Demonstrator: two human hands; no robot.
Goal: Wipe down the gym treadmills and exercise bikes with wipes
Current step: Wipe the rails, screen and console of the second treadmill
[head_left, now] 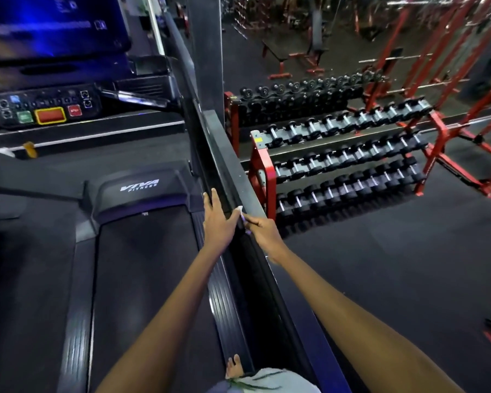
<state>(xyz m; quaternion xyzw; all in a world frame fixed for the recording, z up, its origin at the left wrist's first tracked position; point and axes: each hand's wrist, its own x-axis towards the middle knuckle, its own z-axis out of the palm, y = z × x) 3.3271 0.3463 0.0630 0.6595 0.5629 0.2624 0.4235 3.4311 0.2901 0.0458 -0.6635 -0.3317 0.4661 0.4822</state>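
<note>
In the head view, the person stands on a dark grey treadmill (142,279) with a black running belt and reaches forward with both arms to the long black side rail (233,177) on its right edge. The left hand (219,222) lies flat with fingers straight, pressing against the inner face of the rail. The right hand (262,229) has its fingers curled and pinches a small white wipe (239,209), which peeks out at the fingertips and touches the top of the rail just beside the left hand. The lit console with red and green buttons (40,112) sits ahead to the left; beyond the rail, a red rack of black dumbbells (343,154) stands on the gym floor. To do this stroke well, I judge the wipe should be spread wider under the fingers, then drawn along the rail in one steady pass, the left hand bracing, before turning to a clean face for the console.
</note>
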